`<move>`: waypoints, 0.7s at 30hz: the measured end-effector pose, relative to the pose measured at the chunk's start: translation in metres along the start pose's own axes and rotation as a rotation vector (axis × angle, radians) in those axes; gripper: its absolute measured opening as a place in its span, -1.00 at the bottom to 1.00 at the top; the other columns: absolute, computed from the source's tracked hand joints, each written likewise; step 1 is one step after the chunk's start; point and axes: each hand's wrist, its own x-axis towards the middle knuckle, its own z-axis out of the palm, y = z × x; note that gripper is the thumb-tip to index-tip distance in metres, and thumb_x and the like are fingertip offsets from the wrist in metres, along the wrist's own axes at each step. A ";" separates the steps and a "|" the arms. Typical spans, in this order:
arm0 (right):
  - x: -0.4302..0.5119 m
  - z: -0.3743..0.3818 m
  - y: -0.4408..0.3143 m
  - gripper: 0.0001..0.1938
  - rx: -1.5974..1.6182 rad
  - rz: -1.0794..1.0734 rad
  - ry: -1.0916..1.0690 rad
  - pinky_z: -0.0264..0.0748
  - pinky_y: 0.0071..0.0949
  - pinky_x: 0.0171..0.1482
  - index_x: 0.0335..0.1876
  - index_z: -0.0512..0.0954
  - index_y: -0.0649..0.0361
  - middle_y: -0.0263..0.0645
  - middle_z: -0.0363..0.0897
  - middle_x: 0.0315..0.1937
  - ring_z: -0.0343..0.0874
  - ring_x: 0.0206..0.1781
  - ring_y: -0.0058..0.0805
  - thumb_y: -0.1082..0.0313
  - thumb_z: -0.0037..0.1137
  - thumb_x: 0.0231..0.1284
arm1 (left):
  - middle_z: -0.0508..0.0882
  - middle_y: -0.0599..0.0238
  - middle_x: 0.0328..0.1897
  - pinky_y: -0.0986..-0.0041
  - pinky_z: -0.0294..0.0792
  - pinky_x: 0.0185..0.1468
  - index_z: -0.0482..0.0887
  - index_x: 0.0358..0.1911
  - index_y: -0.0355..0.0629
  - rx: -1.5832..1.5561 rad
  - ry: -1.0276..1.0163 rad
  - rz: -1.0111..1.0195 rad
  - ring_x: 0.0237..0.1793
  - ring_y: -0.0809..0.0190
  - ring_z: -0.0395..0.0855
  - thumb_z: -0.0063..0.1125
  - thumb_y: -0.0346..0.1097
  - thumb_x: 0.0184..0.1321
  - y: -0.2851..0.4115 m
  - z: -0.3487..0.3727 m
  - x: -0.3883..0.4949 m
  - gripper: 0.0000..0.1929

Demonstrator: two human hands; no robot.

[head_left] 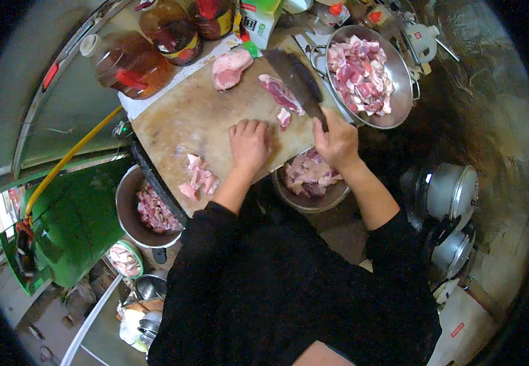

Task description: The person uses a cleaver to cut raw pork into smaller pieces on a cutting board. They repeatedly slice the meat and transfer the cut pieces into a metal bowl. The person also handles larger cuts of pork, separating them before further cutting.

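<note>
My right hand [336, 139] grips the handle of a cleaver [295, 75], whose broad dark blade lies over the upper right part of the cutting board [168, 123]. Just left of the blade is a strip of raw meat [281, 94], with a small cut piece [284, 118] below it. My left hand [250, 141] rests on the board with its fingers curled; whether anything is under them is hidden. A larger chunk of meat [231, 69] sits at the board's far edge. Some pale scraps [199, 177] lie at its lower left.
A steel pan of meat pieces [360, 78] stands at the right. Below the board are a bowl of meat [311, 176] and, further left, a pot of cut meat [155, 210]. Large bottles [129, 64] line the far left edge. Lidded pots [452, 190] stand at the far right.
</note>
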 end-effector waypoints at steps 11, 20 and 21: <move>-0.022 -0.004 0.014 -0.74 0.012 0.061 -0.012 0.52 -0.21 -0.38 -0.09 0.52 0.20 -0.03 0.60 -0.45 0.62 -0.44 -0.05 0.37 0.21 0.11 | 0.70 0.21 -0.28 0.23 0.42 -0.17 0.51 0.10 -0.11 -0.715 -0.235 -0.576 -0.34 0.10 0.64 0.09 -0.13 0.23 0.011 0.028 0.044 -0.60; -0.023 0.014 0.011 -0.74 0.025 0.061 -0.048 0.49 -0.17 -0.38 -0.07 0.52 0.15 -0.05 0.59 -0.49 0.61 -0.44 -0.04 0.32 0.20 0.13 | 0.64 0.26 -0.29 0.44 0.38 -0.49 0.48 0.18 -0.18 -1.450 -0.193 -0.924 -0.54 0.31 0.49 0.04 -0.16 0.36 -0.013 -0.024 0.042 -0.60; -0.023 0.015 0.011 -0.74 0.036 0.032 -0.033 0.49 -0.16 -0.38 -0.07 0.51 0.14 -0.05 0.59 -0.49 0.60 -0.44 -0.02 0.31 0.20 0.14 | 0.65 0.25 -0.26 0.39 0.42 -0.46 0.49 0.20 -0.19 -1.286 -0.190 -0.855 -0.52 0.27 0.52 0.04 -0.13 0.37 -0.014 -0.017 0.042 -0.58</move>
